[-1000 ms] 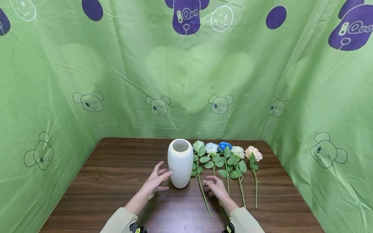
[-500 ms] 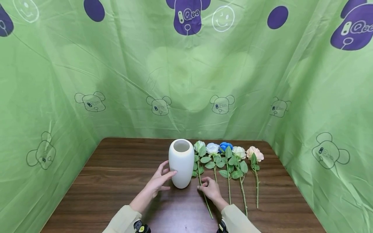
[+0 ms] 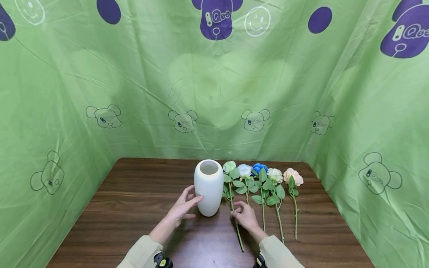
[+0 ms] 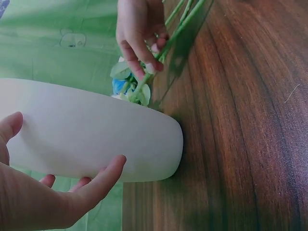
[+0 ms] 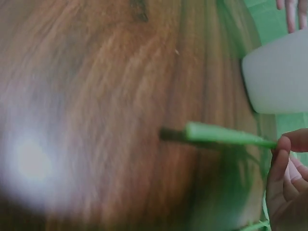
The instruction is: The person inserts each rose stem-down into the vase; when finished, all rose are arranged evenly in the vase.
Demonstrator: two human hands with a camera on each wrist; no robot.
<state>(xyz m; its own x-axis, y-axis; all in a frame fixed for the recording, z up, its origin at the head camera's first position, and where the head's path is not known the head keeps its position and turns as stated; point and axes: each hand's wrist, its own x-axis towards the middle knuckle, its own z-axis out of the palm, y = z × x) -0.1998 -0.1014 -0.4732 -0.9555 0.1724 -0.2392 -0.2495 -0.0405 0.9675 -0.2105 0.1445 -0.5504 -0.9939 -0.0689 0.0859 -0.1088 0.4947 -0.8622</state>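
A tall white vase (image 3: 209, 191) stands upright on the wooden table. My left hand (image 3: 181, 209) holds its left side, thumb on the front and other fingers reaching behind, where they are partly hidden. To the right of the vase, my right hand (image 3: 247, 217) pinches the green stem of a pale greenish-white rose (image 3: 229, 166), the leftmost in a row of artificial roses. In the right wrist view the cut end of the stem (image 5: 216, 134) shows above its own shadow, between thumb and finger. The rose head is at the far side, beside the vase.
More roses lie to the right: a pale blue-white one (image 3: 244, 170), a blue one (image 3: 259, 168), a cream one (image 3: 275, 175) and a peach one (image 3: 293, 176). Green printed cloth (image 3: 214, 137) encloses the back and sides of the table (image 3: 134, 208).
My right hand has moved left onto the leftmost rose's stem and pinched it; that rose has shifted slightly. My left hand has closed in against the vase, which stays in place.
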